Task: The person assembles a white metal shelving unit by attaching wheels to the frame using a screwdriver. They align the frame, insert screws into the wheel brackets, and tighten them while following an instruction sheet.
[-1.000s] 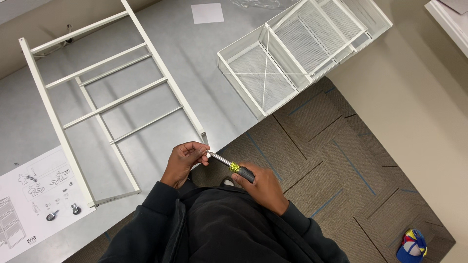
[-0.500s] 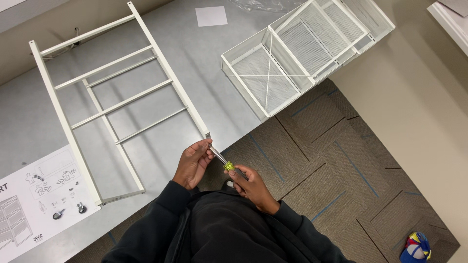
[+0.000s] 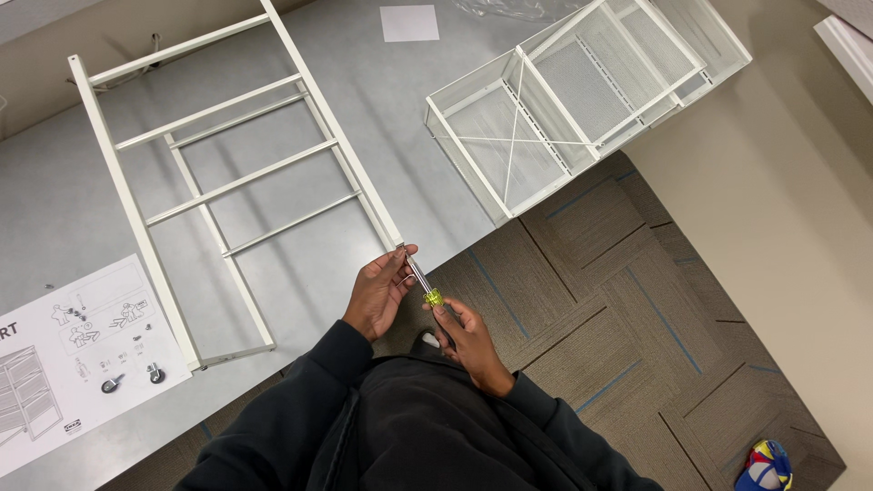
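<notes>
My right hand grips a screwdriver with a yellow-and-black handle, its metal shaft pointing up to the near corner of a white metal ladder-like frame lying flat on the grey table. My left hand pinches the shaft tip at that frame corner, fingers curled around it. Whatever small part sits at the tip is hidden by my fingers.
A white wire-mesh basket unit lies at the table's far right edge. An instruction sheet sits at the near left. A small white paper lies at the back. A colourful cap rests on the carpet tiles.
The view has shifted slightly, with the frame and basket sliding right. Both hands have moved up a little towards the frame corner, the screwdriver now steeper and its tip at the corner.
</notes>
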